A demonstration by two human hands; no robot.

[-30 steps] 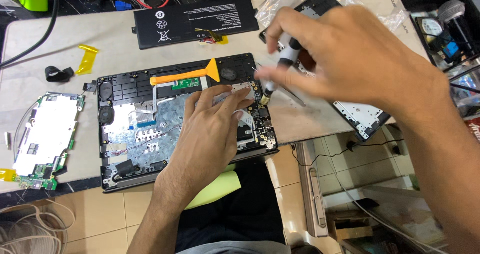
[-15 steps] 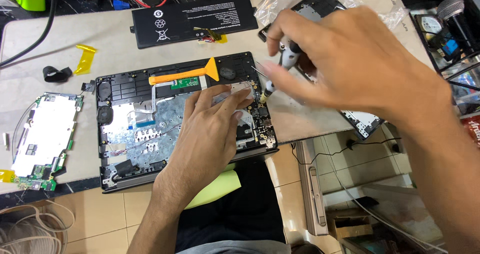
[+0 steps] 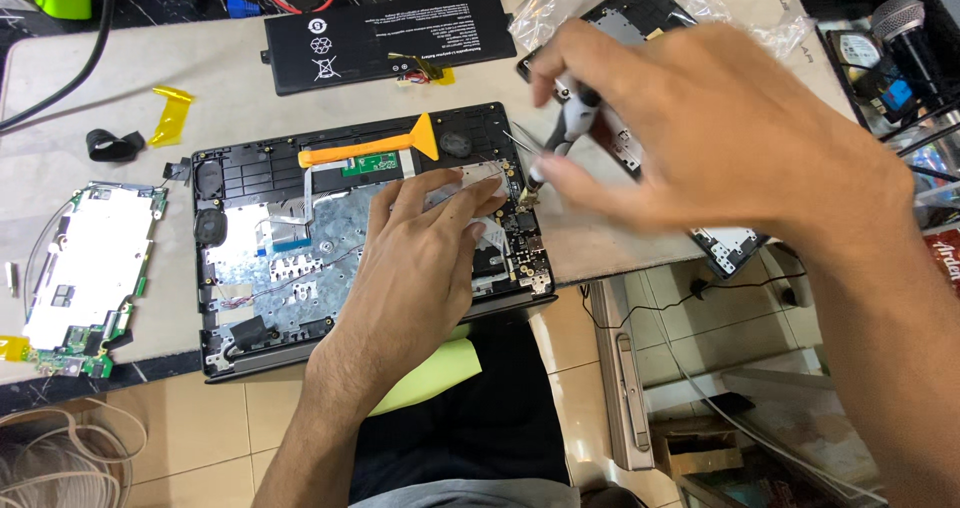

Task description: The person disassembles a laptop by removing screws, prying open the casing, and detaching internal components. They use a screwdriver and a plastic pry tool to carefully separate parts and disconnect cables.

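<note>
Resting flat on the opened laptop shell (image 3: 250,258), left hand (image 3: 425,258); right hand (image 3: 700,138) gripping a screwdriver (image 3: 560,143).

I saw my left hand (image 3: 425,258) lying flat on the opened laptop base (image 3: 300,258), fingers spread near its right edge. My right hand (image 3: 700,138) gripped a small screwdriver (image 3: 560,143), tip down at the base's right corner. An orange pry tool (image 3: 375,148) lay across the base, a black battery (image 3: 390,43) beyond it.
</note>
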